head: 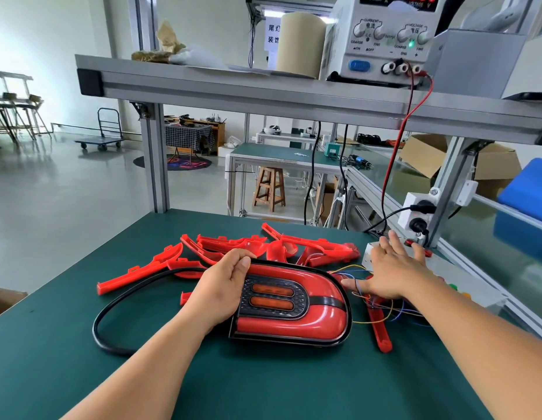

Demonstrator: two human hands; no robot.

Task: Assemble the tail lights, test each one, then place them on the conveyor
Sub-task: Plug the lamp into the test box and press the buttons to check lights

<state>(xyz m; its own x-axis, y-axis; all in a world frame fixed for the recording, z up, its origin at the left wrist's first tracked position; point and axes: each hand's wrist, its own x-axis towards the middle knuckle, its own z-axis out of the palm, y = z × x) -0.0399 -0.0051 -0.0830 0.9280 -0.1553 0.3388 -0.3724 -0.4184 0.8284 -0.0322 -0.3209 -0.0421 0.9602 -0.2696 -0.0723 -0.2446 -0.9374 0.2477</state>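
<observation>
A red tail light (312, 325) with two orange lamps in a black centre panel lies on the green table (263, 386). My left hand (224, 286) grips its upper left edge, fingers curled over the rim. My right hand (394, 268) is spread flat with straight fingers just right of the light, over its thin coloured wires (382, 316) and beside a white test box (373, 253). A black rubber gasket (112, 310) loops out to the left of the light.
Several loose red plastic housings (233, 247) lie behind the light, and one red strip (380, 331) lies to its right. A power supply (382, 40) sits on the shelf above, with red and black leads (394, 165) running down. The conveyor (476, 237) runs along the right.
</observation>
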